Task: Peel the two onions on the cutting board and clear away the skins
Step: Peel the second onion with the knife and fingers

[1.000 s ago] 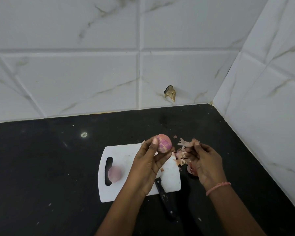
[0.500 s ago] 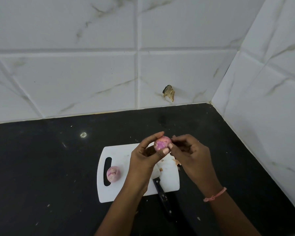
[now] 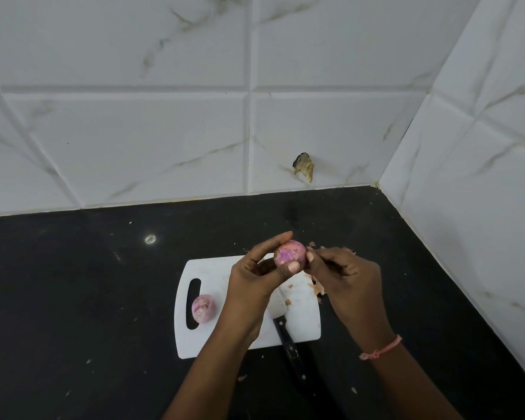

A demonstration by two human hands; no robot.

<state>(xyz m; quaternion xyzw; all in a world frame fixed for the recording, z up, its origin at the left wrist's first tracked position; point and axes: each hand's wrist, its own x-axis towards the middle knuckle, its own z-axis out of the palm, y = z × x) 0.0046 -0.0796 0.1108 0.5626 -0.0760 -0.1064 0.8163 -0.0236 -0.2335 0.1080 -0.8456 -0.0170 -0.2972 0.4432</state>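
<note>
Left hand (image 3: 249,277) grips onion (image 3: 289,254) between thumb at 6 and forefinger at 11; right hand (image 3: 343,274) fingertips pinch its 3 o'clock side.

We see a pink-purple onion (image 3: 289,253) with pale streaks, and a second onion (image 3: 203,308) in paler pink with white patches. The board (image 3: 303,324) is white, the knife (image 3: 288,341) handle black. The counter (image 3: 73,283) is black, speckled; the tiles (image 3: 134,140) white, grey-veined. The wristband (image 3: 382,348) is pink.
</note>
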